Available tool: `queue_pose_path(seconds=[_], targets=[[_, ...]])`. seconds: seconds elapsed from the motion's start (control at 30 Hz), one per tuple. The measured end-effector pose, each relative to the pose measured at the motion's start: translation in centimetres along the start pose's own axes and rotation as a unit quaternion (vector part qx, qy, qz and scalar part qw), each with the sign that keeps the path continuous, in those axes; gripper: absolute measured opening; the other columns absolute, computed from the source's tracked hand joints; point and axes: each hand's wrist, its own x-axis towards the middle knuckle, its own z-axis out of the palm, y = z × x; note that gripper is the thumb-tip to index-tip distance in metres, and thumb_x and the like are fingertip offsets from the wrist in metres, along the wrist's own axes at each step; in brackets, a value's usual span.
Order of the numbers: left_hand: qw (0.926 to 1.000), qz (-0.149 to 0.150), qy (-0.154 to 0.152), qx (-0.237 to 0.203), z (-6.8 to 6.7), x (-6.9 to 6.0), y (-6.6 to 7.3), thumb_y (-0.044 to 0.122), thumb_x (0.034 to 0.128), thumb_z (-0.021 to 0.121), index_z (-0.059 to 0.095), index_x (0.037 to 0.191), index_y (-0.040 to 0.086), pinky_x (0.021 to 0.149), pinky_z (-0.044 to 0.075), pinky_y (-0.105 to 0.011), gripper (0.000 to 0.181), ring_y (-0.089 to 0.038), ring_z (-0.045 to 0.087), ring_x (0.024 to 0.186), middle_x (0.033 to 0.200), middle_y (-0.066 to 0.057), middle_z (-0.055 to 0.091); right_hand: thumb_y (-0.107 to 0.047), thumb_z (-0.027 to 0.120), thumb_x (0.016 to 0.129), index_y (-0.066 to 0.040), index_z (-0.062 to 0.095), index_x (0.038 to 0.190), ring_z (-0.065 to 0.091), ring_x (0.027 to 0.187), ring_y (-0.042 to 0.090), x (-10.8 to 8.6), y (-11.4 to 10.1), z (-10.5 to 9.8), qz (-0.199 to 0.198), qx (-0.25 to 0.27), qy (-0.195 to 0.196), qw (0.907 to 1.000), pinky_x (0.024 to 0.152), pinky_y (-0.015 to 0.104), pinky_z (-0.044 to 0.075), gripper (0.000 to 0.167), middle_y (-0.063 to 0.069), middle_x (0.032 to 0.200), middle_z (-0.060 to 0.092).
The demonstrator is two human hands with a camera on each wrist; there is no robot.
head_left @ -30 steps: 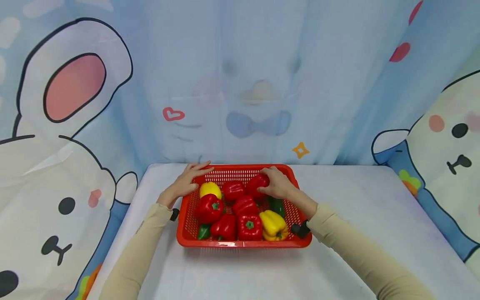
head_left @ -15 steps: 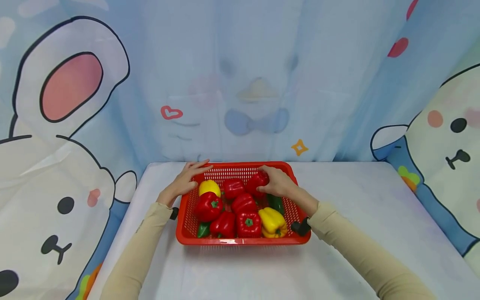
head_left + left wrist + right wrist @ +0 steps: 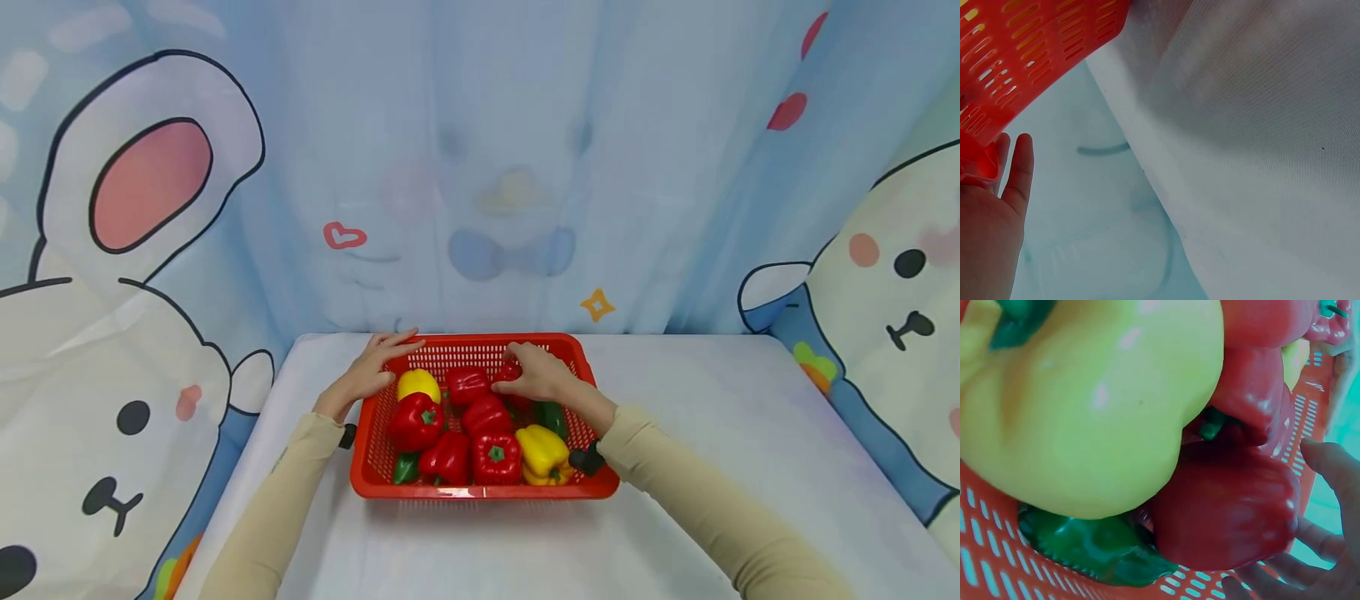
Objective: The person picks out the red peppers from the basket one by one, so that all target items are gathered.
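Observation:
My left hand (image 3: 365, 375) rests at the back left corner of the red plastic basket (image 3: 483, 492), fingers straight over the rim; the left wrist view shows fingers (image 3: 1021, 175) beyond the rim. My right hand (image 3: 546, 375) reaches into the back right of the basket, over a red bell pepper (image 3: 1229, 506). In the right wrist view its fingers lie spread beside that pepper, some seeming to touch it, and the thumb stands apart. From the head view, the hand covers most of this pepper. A yellow bell pepper (image 3: 1097, 419) lies nearby, above a green pepper (image 3: 1094, 550).
The basket also holds several red bell peppers (image 3: 496, 457), a second yellow one (image 3: 418, 386) at back left and a green one (image 3: 406, 468) at front left. It stands on a white-covered table (image 3: 720, 417) before a cartoon-printed curtain (image 3: 510, 125).
My right hand has moved slightly left over the red pepper, which now shows less. Its fingers have loosened from the pepper. My left hand stays at the rim.

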Motion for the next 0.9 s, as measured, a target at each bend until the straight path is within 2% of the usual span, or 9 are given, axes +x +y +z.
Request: queue_pose_path(seconds=[0.13,0.27,0.33,0.43,0.53,0.6,0.67,0.77,0.9], targets=[[1.0000,0.000,0.001,0.002,0.3,0.0,0.0,-0.009,0.0747,0.041,0.051,0.145,0.007,0.088,0.036,-0.048,0.073,-0.036,0.033,0.124,0.157,-0.013,0.034,-0.045,0.073,0.084,-0.007,0.058,0.096,0.051,0.065,0.019,0.2,-0.1,0.4,0.015,-0.015,0.008,0.9998,0.056,0.030,0.041,0.043,0.003,0.076,0.057],[1.0000,0.004,0.006,0.006,0.2,0.1,0.0,-0.009,0.0742,0.040,0.052,0.144,0.007,0.087,0.036,-0.049,0.073,-0.036,0.034,0.122,0.156,-0.014,0.035,-0.042,0.071,0.087,-0.010,0.054,0.083,0.049,0.057,0.018,0.5,-0.1,0.4,0.031,-0.031,0.024,0.9987,0.049,0.029,0.037,0.037,0.001,0.067,0.052],[0.9999,0.006,0.008,0.007,0.2,0.1,0.0,-0.009,0.0737,0.040,0.052,0.144,0.006,0.087,0.036,-0.049,0.073,-0.036,0.035,0.121,0.156,-0.014,0.036,-0.039,0.072,0.087,-0.010,0.054,0.082,0.050,0.058,0.018,0.7,-0.1,0.3,0.042,-0.036,0.029,0.9981,0.049,0.030,0.039,0.035,0.002,0.067,0.053],[0.9999,0.008,0.007,0.006,0.1,0.0,0.2,-0.008,0.0735,0.040,0.052,0.144,0.006,0.086,0.036,-0.048,0.073,-0.036,0.035,0.121,0.156,-0.015,0.036,-0.035,0.074,0.085,-0.006,0.058,0.092,0.054,0.066,0.021,0.7,0.1,0.1,0.065,-0.031,0.016,0.9973,0.055,0.033,0.045,0.034,0.005,0.076,0.058],[0.9999,0.011,0.006,0.008,0.3,0.0,0.2,-0.008,0.0736,0.039,0.053,0.143,0.005,0.084,0.036,-0.046,0.072,-0.036,0.035,0.121,0.155,-0.016,0.036,-0.035,0.072,0.086,0.000,0.060,0.112,0.058,0.084,0.027,0.4,0.5,0.1,0.087,-0.015,-0.022,0.9958,0.070,0.040,0.051,0.046,0.013,0.098,0.062],[0.9999,0.012,0.005,0.008,0.4,0.0,0.2,-0.008,0.0738,0.039,0.052,0.144,0.006,0.085,0.036,-0.046,0.073,-0.036,0.035,0.121,0.156,-0.015,0.036,-0.036,0.070,0.087,0.004,0.058,0.123,0.057,0.094,0.028,0.2,0.7,0.0,0.099,0.001,-0.052,0.9937,0.080,0.043,0.051,0.054,0.016,0.112,0.062],[0.9999,0.015,0.006,0.006,0.3,0.0,0.4,-0.009,0.0736,0.039,0.052,0.144,0.006,0.085,0.036,-0.048,0.073,-0.036,0.035,0.121,0.156,-0.015,0.035,-0.037,0.068,0.089,0.005,0.057,0.125,0.057,0.094,0.027,0.1,0.9,0.0,0.109,0.016,-0.075,0.9911,0.083,0.041,0.049,0.057,0.017,0.112,0.062],[0.9998,0.015,0.010,0.006,0.3,0.0,0.4,-0.010,0.0735,0.039,0.052,0.144,0.006,0.086,0.037,-0.049,0.073,-0.037,0.035,0.121,0.156,-0.015,0.036,-0.037,0.067,0.089,0.004,0.062,0.113,0.056,0.081,0.024,0.0,0.9,-0.1,0.115,0.033,-0.094,0.9883,0.073,0.035,0.047,0.048,0.013,0.095,0.063],[0.9998,0.012,0.010,0.009,0.2,-0.1,0.4,-0.010,0.0737,0.039,0.052,0.144,0.006,0.088,0.037,-0.051,0.073,-0.037,0.035,0.122,0.156,-0.015,0.036,-0.037,0.068,0.089,-0.004,0.061,0.090,0.051,0.066,0.019,-0.1,0.6,-0.3,0.118,0.046,-0.102,0.9867,0.061,0.030,0.040,0.034,0.007,0.074,0.055]])
